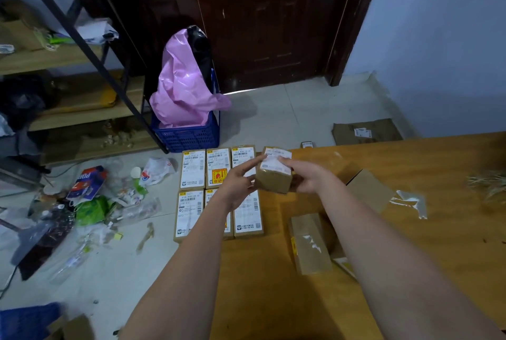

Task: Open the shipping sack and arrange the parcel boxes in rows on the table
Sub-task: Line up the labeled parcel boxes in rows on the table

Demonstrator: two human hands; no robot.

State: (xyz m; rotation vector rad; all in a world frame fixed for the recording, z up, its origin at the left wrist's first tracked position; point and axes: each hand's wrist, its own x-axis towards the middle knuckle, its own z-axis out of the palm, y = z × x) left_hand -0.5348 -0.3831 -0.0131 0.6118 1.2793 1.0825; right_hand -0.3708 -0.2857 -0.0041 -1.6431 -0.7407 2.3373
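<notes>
I hold a small brown parcel box (275, 172) with a white label above the table's left part. My right hand (306, 174) grips its right side; my left hand (238, 183) touches its left side with fingers stretched along it. Below them several labelled parcel boxes (193, 168) lie flat in two rows at the left end of the wooden table (273, 285). Two unlabelled brown boxes lie loose to the right: one (310, 244) near my right forearm, another (369, 189) farther back. No sack is visible on the table.
A blue crate (186, 134) with a pink plastic bag (183, 85) stands on the floor before a dark door. Rubbish and wrappers (90, 203) litter the floor at left. Shelving (68, 88) stands far left. Clear tape scraps (410, 200) lie on the table.
</notes>
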